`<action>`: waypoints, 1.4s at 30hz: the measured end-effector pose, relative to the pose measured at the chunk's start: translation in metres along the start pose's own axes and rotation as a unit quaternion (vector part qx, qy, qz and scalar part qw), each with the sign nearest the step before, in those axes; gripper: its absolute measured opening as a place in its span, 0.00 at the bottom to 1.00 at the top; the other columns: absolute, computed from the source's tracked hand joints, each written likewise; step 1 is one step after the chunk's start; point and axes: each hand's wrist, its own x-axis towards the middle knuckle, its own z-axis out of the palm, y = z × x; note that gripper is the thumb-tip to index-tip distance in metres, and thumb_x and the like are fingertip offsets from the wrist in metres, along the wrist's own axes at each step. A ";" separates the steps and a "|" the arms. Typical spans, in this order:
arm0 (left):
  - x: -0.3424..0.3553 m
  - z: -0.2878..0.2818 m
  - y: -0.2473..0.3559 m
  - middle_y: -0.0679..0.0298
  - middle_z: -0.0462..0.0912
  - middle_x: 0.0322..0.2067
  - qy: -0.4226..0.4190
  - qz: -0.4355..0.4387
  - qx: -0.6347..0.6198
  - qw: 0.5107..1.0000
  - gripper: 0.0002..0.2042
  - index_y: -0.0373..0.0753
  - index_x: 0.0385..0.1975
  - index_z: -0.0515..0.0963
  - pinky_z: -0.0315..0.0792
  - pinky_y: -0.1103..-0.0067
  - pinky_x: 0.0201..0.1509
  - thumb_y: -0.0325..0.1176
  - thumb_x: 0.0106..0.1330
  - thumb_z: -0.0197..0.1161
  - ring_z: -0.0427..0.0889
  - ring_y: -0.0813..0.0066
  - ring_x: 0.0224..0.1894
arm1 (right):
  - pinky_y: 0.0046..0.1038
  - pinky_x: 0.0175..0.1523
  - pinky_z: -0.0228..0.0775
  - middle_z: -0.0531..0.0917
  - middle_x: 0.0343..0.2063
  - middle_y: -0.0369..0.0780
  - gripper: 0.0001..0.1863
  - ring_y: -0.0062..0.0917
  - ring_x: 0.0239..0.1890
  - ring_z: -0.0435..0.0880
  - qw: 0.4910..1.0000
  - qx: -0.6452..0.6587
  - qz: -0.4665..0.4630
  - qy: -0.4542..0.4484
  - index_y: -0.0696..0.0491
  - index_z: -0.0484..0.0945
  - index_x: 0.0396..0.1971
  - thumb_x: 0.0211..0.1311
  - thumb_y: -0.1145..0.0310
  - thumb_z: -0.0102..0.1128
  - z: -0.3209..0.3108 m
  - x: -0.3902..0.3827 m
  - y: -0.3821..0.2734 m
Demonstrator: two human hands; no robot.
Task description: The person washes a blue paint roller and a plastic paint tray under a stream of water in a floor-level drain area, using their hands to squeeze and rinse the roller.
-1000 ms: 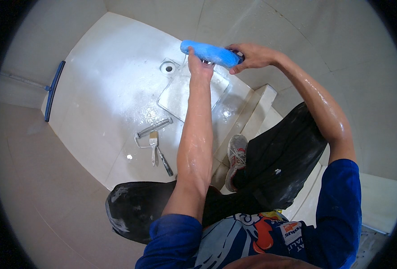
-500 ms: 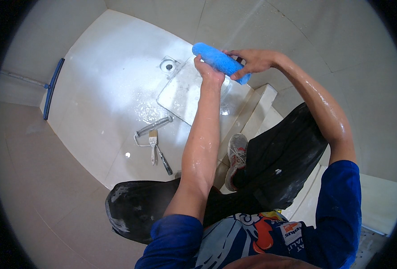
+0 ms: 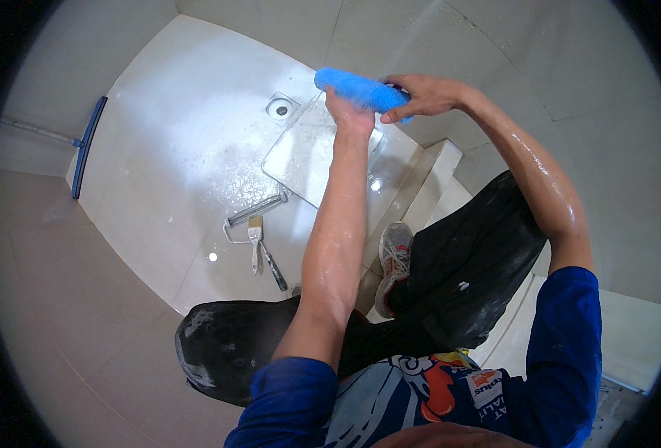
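Note:
A fluffy blue roller sleeve (image 3: 350, 85) is held crosswise above the wet white floor. My left hand (image 3: 349, 112) grips it from underneath near the middle, thumb up along its side. My right hand (image 3: 420, 95) is closed round its right end. Below them lies a pale, wet rectangular tray or panel (image 3: 293, 164), partly hidden by my left forearm, beside a round floor drain (image 3: 279, 107). Lower down on the floor lie a metal roller frame (image 3: 257, 210) with a dark handle (image 3: 276, 273) and a white-handled paintbrush (image 3: 255, 237).
A long-handled blue squeegee (image 3: 90, 149) rests along the left edge of the white floor. Tiled walls (image 3: 509, 52) surround the space. A low step (image 3: 442, 160) runs at the right, near my shoe (image 3: 394, 261) and bent legs in dark trousers.
Over the last second the blue sleeve dipped toward the right and rose partway back up. My left hand has shifted slightly rightward with it; the tools on the floor stay put.

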 end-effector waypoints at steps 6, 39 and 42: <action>0.003 -0.002 0.003 0.51 0.63 0.71 -0.014 -0.050 -0.015 0.999 0.33 0.39 0.72 0.59 0.54 0.52 0.77 0.58 0.77 0.43 0.62 0.50 0.73 | 0.45 0.68 0.72 0.76 0.63 0.56 0.54 0.50 0.62 0.78 0.999 -0.026 0.014 0.030 0.57 0.64 0.71 0.53 0.35 0.72 0.001 0.003 0.008; -0.007 -0.011 0.032 0.53 0.60 0.71 0.072 0.042 0.061 0.995 0.35 0.39 0.73 0.57 0.56 0.55 0.79 0.54 0.74 0.59 0.61 0.56 0.74 | 0.30 0.58 0.83 0.81 0.51 0.47 0.33 0.29 0.48 0.88 0.938 0.324 0.004 0.126 0.58 0.67 0.68 0.73 0.53 0.62 0.000 0.001 0.005; -0.007 -0.011 0.031 0.53 0.61 0.71 0.082 0.040 0.076 0.993 0.37 0.40 0.72 0.58 0.58 0.55 0.78 0.55 0.72 0.62 0.62 0.57 0.73 | 0.29 0.57 0.83 0.81 0.51 0.47 0.37 0.29 0.48 0.88 0.961 0.248 -0.024 0.122 0.59 0.67 0.68 0.66 0.55 0.70 -0.003 -0.002 0.011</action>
